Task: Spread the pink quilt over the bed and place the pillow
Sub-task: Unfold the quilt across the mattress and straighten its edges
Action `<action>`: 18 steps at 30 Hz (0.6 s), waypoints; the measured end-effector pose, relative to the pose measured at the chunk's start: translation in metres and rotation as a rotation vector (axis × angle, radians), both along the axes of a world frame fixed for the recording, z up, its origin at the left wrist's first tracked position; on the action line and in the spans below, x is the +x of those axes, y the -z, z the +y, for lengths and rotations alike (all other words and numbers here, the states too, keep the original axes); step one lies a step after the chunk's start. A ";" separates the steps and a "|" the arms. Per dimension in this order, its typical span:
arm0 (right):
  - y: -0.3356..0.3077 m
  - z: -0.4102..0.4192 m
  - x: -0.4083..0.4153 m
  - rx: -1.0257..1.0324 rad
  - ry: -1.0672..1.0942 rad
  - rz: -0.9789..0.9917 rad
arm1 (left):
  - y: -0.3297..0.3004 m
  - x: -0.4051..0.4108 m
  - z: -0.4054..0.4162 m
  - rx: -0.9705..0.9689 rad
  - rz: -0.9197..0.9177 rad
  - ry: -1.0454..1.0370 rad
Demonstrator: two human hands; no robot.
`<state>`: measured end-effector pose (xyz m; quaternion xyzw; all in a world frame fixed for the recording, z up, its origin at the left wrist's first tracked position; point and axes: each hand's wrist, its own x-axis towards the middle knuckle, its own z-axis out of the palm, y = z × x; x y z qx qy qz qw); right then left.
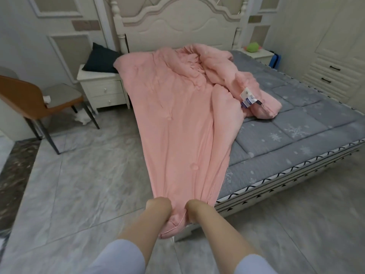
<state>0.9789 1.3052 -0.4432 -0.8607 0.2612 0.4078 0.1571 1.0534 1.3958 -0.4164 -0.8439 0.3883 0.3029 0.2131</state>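
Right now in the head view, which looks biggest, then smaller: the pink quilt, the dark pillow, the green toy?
1. Pink quilt
2. Dark pillow
3. Green toy

The pillow and toy sit farther away, so they look smaller than they are.

Grey marble-patterned floor tiles [83,184] covered the room. A cream carved headboard [177,26] stood against panelled walls [25,36]. A white two-drawer nightstand [102,89] sat beside an orange-backed chair with a grey seat [39,101]. White cabinet drawers [333,76] lined the right side.
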 end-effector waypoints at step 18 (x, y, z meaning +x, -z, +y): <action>-0.011 -0.022 -0.028 -0.057 0.225 -0.125 | -0.001 -0.023 -0.015 -0.041 -0.063 0.205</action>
